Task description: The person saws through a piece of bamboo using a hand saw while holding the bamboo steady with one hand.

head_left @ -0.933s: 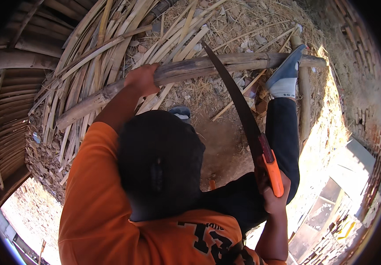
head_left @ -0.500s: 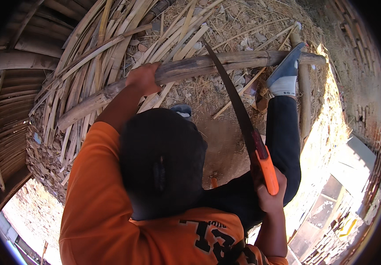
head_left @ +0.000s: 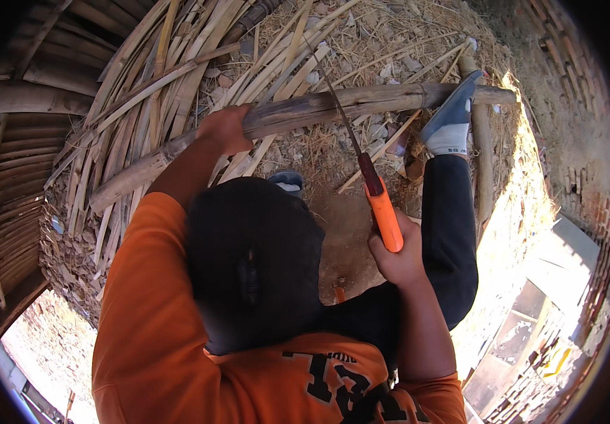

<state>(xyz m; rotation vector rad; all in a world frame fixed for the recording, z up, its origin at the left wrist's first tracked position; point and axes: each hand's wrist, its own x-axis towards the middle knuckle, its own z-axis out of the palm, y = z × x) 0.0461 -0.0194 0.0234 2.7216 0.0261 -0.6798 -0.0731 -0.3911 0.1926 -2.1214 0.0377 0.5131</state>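
A thick, weathered bamboo pole [head_left: 291,114] lies crosswise in front of me, with a long crack along it. My left hand [head_left: 224,131] is closed over it, left of the middle. My right hand [head_left: 402,253] grips the orange handle of a hand saw [head_left: 385,218], low at the right of the middle. The saw's dark blade points away from me and crosses the pole, seen nearly edge-on. Whether its teeth touch the wood I cannot tell. My foot in a blue and white shoe [head_left: 453,116] presses on the pole near its right end.
Split bamboo strips [head_left: 192,63] lie heaped at the far left. Another pole [head_left: 484,162] runs under the right end of the bamboo pole. Straw and rubble cover the ground. A slatted wall [head_left: 15,184] stands at left, a brick wall [head_left: 566,134] at right.
My right hand has moved forward and left with the saw, and the blade has turned nearly edge-on over the pole. My left hand stays on the pole.
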